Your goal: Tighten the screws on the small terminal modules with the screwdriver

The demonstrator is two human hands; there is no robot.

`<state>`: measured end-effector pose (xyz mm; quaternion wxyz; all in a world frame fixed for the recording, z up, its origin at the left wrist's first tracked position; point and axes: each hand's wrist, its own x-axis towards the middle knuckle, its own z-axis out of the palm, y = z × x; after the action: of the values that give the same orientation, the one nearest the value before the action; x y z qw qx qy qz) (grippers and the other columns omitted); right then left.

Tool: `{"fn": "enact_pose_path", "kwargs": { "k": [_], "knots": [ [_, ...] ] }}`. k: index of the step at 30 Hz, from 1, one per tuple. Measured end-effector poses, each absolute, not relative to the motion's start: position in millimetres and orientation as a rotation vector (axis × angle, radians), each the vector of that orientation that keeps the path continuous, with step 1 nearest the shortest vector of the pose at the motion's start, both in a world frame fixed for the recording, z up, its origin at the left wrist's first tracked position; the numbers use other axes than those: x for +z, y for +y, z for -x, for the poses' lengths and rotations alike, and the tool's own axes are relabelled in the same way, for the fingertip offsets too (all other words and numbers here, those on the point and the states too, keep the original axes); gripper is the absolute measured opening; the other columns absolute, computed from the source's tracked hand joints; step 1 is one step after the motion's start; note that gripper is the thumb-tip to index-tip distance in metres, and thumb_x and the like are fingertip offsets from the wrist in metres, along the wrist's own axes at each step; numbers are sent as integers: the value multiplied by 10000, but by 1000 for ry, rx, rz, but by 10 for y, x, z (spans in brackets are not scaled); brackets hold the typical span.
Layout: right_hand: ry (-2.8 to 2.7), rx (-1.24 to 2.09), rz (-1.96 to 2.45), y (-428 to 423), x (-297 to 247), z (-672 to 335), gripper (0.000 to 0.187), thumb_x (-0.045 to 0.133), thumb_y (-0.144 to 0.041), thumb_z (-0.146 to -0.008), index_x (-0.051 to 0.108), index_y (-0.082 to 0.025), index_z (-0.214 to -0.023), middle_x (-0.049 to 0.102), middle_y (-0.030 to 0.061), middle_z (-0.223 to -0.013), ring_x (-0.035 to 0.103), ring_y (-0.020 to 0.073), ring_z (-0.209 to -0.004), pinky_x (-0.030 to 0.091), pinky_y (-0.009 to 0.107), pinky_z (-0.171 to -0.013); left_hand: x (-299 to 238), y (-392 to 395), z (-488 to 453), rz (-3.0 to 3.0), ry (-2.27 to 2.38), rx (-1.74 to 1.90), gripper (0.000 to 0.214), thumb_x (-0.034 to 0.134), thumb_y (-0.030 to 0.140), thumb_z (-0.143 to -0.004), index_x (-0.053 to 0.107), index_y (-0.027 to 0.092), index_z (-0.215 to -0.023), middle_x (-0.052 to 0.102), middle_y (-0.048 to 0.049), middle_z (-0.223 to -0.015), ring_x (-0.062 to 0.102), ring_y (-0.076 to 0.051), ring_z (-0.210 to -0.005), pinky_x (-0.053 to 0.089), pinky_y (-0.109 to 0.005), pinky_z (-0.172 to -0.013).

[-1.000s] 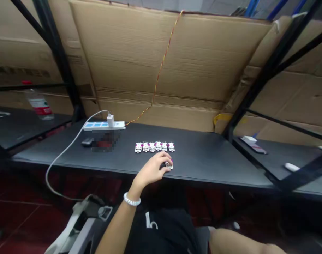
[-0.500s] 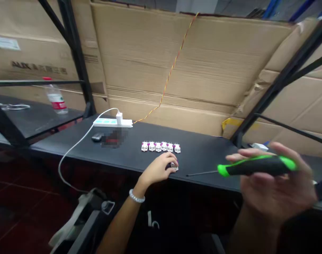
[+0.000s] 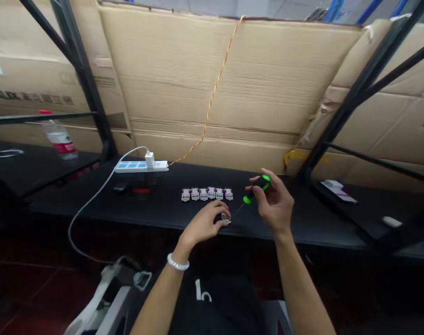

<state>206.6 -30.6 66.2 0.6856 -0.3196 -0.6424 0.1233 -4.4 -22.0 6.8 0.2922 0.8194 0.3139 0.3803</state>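
1. small white part point(image 3: 226, 217): at the near bench point(image 3: 313, 223) edge, pinched under the curled fingertips of the left hand point(image 3: 205, 223), seemingly to steady it.
2. screwdriver point(image 3: 256, 189): green-black handle clasped in the right hand point(image 3: 275, 204), fingers wrapped round it, shaft angled down toward the part.
3. row of like parts point(image 3: 207, 194): lined up just beyond both hands.

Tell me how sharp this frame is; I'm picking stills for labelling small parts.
Head view: the wide lens splays the black posts; light is dim and soft, without glare on the tabletop; the row of white modules and the small part under the left hand lack detail; a patch near the power strip is pixelated; the right hand and its screwdriver show little smear.
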Motion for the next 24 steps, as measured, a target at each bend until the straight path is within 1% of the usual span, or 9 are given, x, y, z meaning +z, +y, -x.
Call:
{"fn": "enact_pose_path", "kwargs": {
  "k": [4, 12, 15, 17, 19, 21, 23, 24],
  "knots": [
    [-1428, 285, 735, -268, 636, -2054, 442, 775, -353, -962, 677, -272, -1386, 808, 65, -1087, 823, 216, -807, 722, 379, -777, 67, -222, 45, -2179, 822, 1021, 164, 732, 66, -907, 741, 214, -976, 706, -68, -1211, 679, -241, -1171, 521, -390, -1118],
    [-1421, 308, 728, -222, 616, -2070, 430, 779, -339, -964, 677, -267, -1376, 797, 55, -1079, 814, 198, -803, 712, 335, -742, 63, -205, 41, -2184, 825, 1020, 142, 738, 79, -911, 744, 208, -971, 705, -70, -1210, 683, -238, -1163, 524, -380, -1108],
    [-1448, 319, 746, -222, 619, -2053, 470, 759, -358, -982, 641, -273, -1429, 772, 66, -1147, 813, 201, -832, 719, 353, -766, 69, -209, 40, -2180, 829, 1017, 145, 743, 76, -906, 743, 210, -962, 711, -69, -1204, 687, -241, -1156, 525, -380, -1104],
    [-1439, 319, 735, -229, 624, -2030, 513, 769, -358, -978, 601, -303, -1459, 735, 68, -1227, 816, 201, -852, 721, 366, -795, 72, -212, 40, -2176, 839, 1019, 142, 749, 80, -904, 741, 212, -956, 716, -67, -1200, 691, -241, -1147, 524, -382, -1102],
    [-1431, 343, 687, -238, 632, -2012, 487, 769, -356, -981, 589, -332, -1432, 711, 60, -1269, 822, 202, -866, 719, 374, -814, 71, -211, 41, -2177, 838, 1020, 142, 755, 85, -900, 741, 213, -959, 719, -66, -1197, 695, -240, -1134, 530, -379, -1088],
    [-1458, 399, 651, -249, 644, -2009, 403, 722, -368, -1015, 594, -332, -1395, 714, 68, -1291, 827, 222, -928, 713, 397, -852, 66, -207, 45, -2182, 834, 1024, 148, 753, 87, -900, 742, 215, -974, 720, -65, -1205, 697, -239, -1128, 535, -377, -1076],
    [-1500, 436, 636, -260, 657, -2022, 338, 649, -385, -1058, 603, -312, -1384, 727, 90, -1306, 810, 248, -1059, 688, 433, -942, 60, -202, 49, -2188, 825, 1025, 156, 747, 84, -898, 743, 217, -980, 722, -64, -1203, 698, -236, -1120, 540, -373, -1064],
    [-1517, 434, 634, -264, 663, -2031, 337, 633, -391, -1066, 605, -302, -1389, 730, 101, -1312, 789, 259, -1128, 666, 446, -991, 58, -201, 51, -2188, 825, 1028, 156, 746, 84, -897, 743, 217, -979, 722, -63, -1201, 698, -236, -1119, 539, -374, -1064]
  ]
}}
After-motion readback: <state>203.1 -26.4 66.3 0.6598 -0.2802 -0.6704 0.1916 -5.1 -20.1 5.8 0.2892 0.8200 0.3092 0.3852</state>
